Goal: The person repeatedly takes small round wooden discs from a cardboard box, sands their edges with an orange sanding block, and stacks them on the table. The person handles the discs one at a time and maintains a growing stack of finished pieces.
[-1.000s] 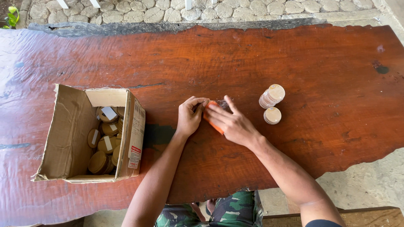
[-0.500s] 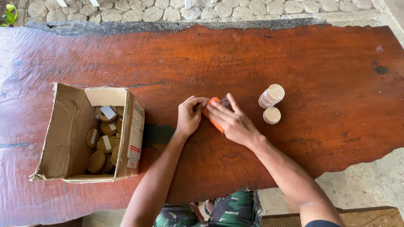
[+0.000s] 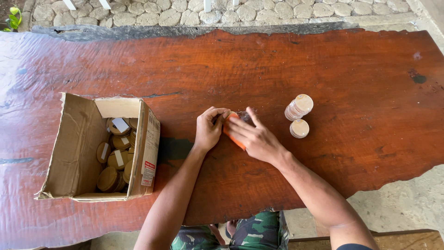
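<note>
Both my hands meet at the middle of the reddish wooden table. My right hand grips a small orange object that it mostly hides. My left hand pinches the top end of the same orange object with curled fingers. A faint clear film lies just beyond my right fingertips. To the right stand a leaning stack of round cream-coloured lids and a single cream lid, both apart from my hands.
An open cardboard box lies on the left part of the table, holding several round tan lids, some with white labels. Cobblestone ground runs beyond the table's far edge. My camouflage trousers show below.
My hands have stayed in place; only the fingers shifted slightly on the orange object. Box and lids have not moved.
</note>
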